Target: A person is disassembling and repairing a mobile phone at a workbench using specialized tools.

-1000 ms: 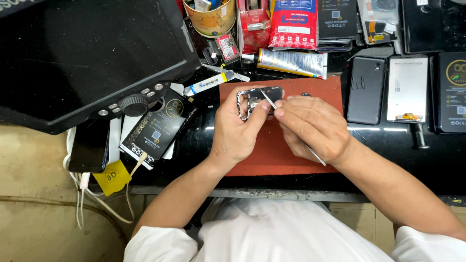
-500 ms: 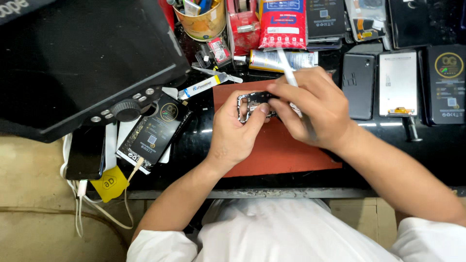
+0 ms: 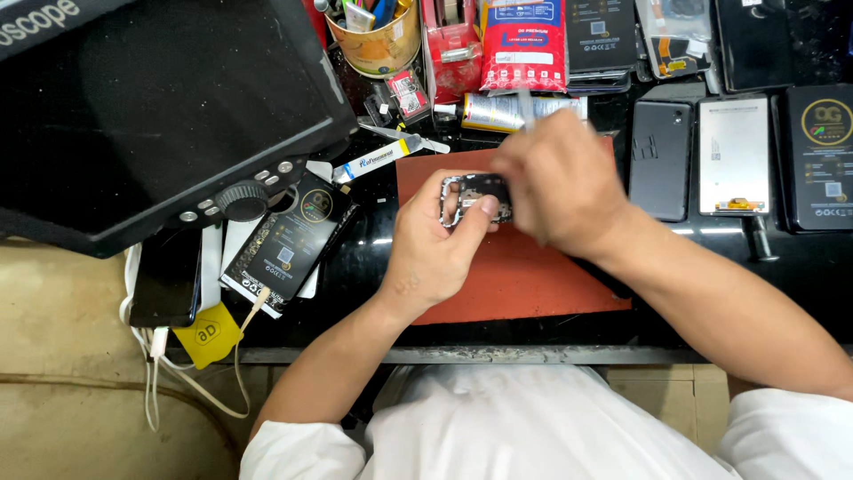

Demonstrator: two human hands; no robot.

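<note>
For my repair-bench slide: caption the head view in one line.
Left hand steadies a small phone part on a red mat while the right hand works it with a thin tool.

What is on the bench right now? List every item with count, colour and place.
phone frame: 1, dark, on mat, in left grip
mat: 1, red, bench centre
tool: 1, pale, blurred, above right hand
monitor: 1, black, upper left
cup: 1, yellow, top centre
tube: 1, silver, behind mat
pouch: 1, red, top centre
phone: 1, black, right of mat
screen panel: 1, grey, far right
left hand: holding frame
right hand: over frame, blurred
</note>
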